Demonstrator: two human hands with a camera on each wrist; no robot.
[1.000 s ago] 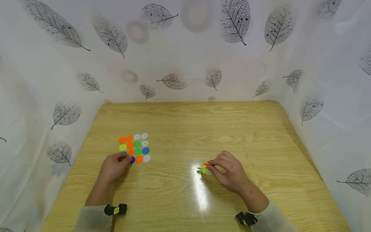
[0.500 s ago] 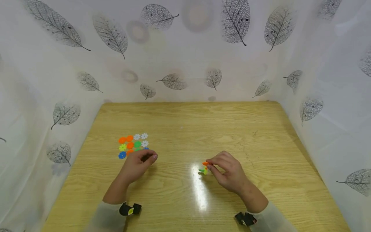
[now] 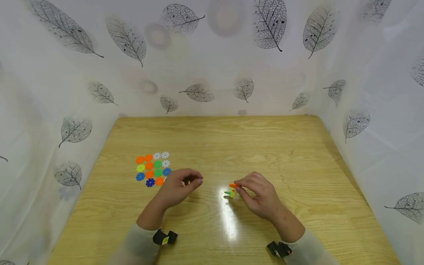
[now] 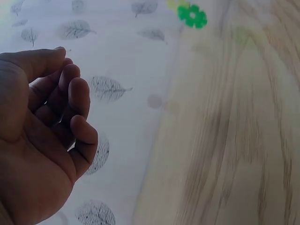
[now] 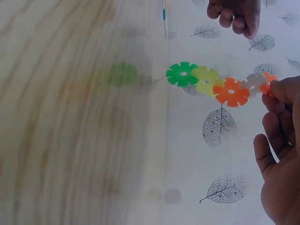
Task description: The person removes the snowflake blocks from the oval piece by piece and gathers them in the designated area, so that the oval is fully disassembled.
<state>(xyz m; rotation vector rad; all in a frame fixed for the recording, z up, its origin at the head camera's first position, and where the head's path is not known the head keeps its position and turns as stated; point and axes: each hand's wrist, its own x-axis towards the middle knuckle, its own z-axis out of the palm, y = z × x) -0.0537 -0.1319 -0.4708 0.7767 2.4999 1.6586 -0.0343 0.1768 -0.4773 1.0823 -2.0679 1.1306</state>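
My right hand (image 3: 260, 193) pinches the orange end piece (image 5: 269, 82) of a short chain of flower-shaped plastic snap discs. Along the chain come a white disc (image 5: 253, 84), an orange disc (image 5: 231, 92), a yellow disc (image 5: 206, 80) and a green disc (image 5: 183, 74) at the far end. My left hand (image 3: 175, 189) is above the table between the laid-out discs and the chain. Its fingers are bent with the thumb close against them (image 4: 51, 103). No disc shows there, and I cannot tell if something small is hidden between the fingertips.
Loose flower discs in orange, white, green, yellow and blue lie in rows at the left of the wooden table (image 3: 212, 140). The left hand partly covers the near right corner of these rows (image 3: 149, 166). A leaf-patterned white curtain (image 3: 212, 55) surrounds the table's back and sides.
My left hand has moved right from the near left corner of the disc rows, toward the chain, uncovering the dark blue disc. The right hand keeps its pinch, with the chain shifted slightly left.
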